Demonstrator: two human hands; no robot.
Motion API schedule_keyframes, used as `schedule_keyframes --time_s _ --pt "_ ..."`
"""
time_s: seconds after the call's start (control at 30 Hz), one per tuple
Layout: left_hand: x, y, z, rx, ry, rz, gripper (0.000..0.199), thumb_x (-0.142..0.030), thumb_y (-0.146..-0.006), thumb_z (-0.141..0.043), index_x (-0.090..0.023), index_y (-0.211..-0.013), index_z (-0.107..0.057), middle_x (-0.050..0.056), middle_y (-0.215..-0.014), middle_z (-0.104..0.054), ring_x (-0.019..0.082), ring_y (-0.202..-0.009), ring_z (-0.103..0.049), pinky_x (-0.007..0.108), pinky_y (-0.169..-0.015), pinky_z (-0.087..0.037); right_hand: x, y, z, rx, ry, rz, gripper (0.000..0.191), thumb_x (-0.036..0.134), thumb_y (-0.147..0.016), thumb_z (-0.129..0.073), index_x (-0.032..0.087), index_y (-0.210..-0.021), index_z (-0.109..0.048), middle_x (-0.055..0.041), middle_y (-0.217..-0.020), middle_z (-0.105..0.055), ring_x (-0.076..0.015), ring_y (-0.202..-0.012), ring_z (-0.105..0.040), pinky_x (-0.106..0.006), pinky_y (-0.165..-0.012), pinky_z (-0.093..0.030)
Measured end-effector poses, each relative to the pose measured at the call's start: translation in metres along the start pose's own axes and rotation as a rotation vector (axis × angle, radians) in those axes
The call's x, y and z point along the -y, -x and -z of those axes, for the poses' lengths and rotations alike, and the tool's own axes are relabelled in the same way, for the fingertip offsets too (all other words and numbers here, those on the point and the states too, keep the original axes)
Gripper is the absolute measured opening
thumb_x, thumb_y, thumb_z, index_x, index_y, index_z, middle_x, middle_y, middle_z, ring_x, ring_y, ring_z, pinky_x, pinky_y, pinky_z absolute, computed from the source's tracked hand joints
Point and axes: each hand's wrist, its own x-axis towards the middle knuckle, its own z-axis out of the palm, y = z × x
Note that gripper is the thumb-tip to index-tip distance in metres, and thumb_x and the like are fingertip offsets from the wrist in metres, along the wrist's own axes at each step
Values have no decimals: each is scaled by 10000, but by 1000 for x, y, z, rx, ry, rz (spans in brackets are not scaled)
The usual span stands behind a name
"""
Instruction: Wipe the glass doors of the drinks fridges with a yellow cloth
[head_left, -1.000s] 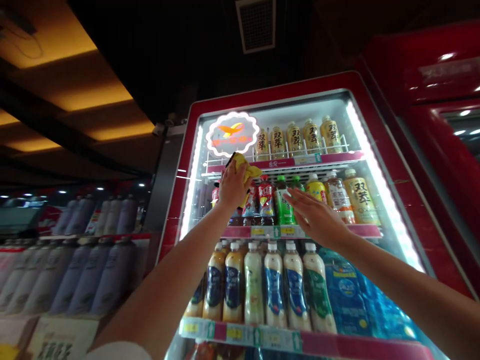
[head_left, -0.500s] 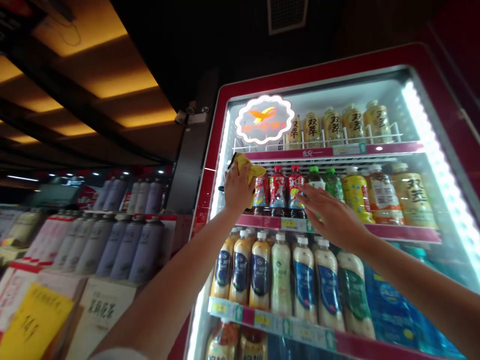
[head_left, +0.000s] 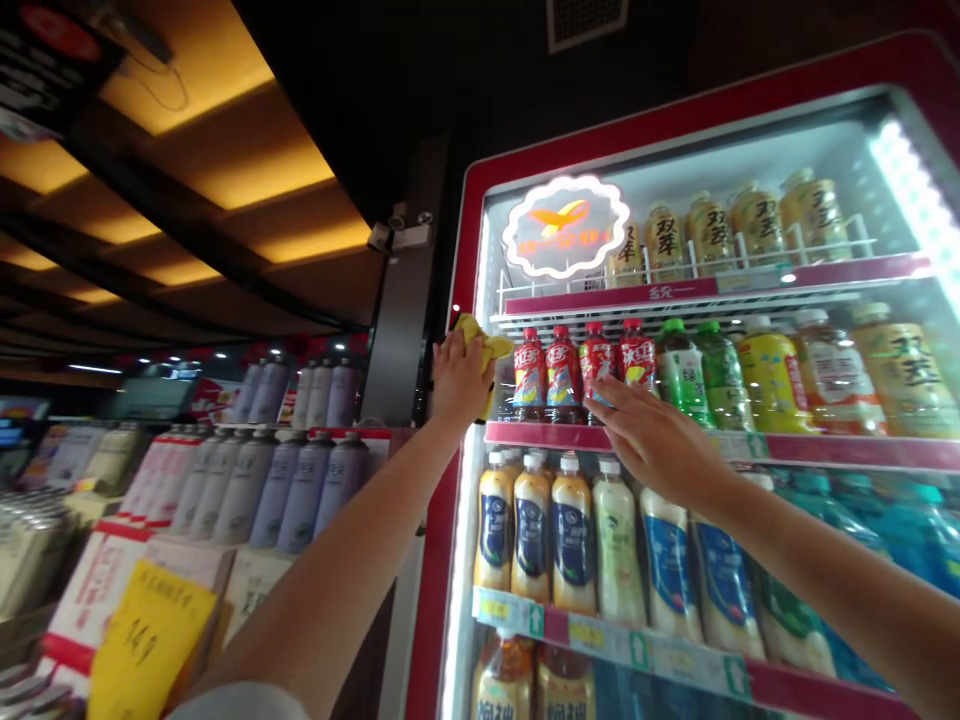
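A yellow cloth (head_left: 489, 350) is under my left hand (head_left: 459, 382), whose fingers press it against the left edge of the drinks fridge (head_left: 471, 215), on the red frame. Part of the cloth hangs out to the right of the fingers. My right hand (head_left: 660, 440) is raised in front of the glass door with its fingers stretched out and nothing in them; whether it touches the glass I cannot tell. Behind the glass, red-capped bottles (head_left: 562, 370) stand on the middle shelf near the right fingertips. Bottles with dark blue labels (head_left: 571, 535) fill the shelf below.
A glowing oval sign (head_left: 566, 228) is on the upper left of the door. To the left, purple and grey bottles (head_left: 300, 490) stand in rows on boxes, with a yellow price card (head_left: 146, 640) in front. A dark pillar (head_left: 405, 330) rises beside the fridge.
My left hand and the cloth have shifted left relative to the fridge, from the glass edge onto the red frame. The view has turned left, and my right hand has moved left across the door.
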Motion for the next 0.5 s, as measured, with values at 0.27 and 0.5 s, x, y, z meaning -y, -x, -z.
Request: schedule_keyframes --time_s 0.27,0.5 --pt "29 -2 -5 20 89 -167 326 -332 -997 -533 -164 -1273 -580 171 -1595 -443 304 -1528 -348 493 -1250 -317 20 -18 -19 12 4 -47 458 164 -997 -405 184 -1382 -652 -125 -1502 -579 -274 -1422 -519 -524 -1185 -451" --pt "64 42 0 58 263 -288 369 -273 -990 -544 -181 -1347 -545 171 -1618 -391 303 -1507 -380 534 -1203 -390 58 -12 -32 28 -5 -40 436 169 -1007 -394 130 -1341 -671 -147 -1492 -580 -280 -1408 -533 -500 -1167 -479"
